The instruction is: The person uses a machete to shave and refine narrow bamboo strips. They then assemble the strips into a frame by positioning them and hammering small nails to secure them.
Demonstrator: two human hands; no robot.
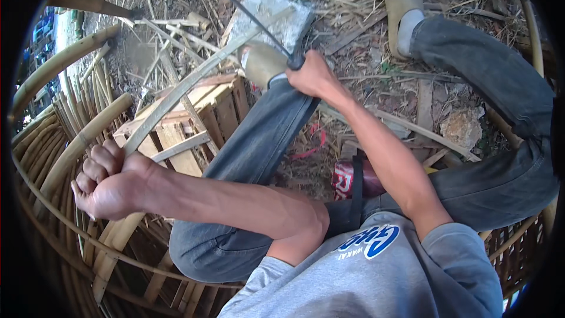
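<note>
My left hand (112, 182) is closed in a fist around the near end of a long, flat bamboo strip (176, 94). The strip slants up and to the right, its far end over a pale stone block (297, 20). In my right hand (312, 76), fingers wrapped round the dark handle, is a long-bladed knife (250, 15). Its thin blade points to the far left and crosses the strip near the strip's far end. Whether blade and strip touch I cannot tell. Both hands are held out over my bent left leg (259, 135).
A slatted wooden crate (203, 109) stands left of my leg. Curved bamboo rails (73, 59) and a woven bamboo frame (59, 218) surround me on the left. Bamboo scraps and dry shavings (347, 0) litter the ground. A brownish rock (462, 129) lies at the right.
</note>
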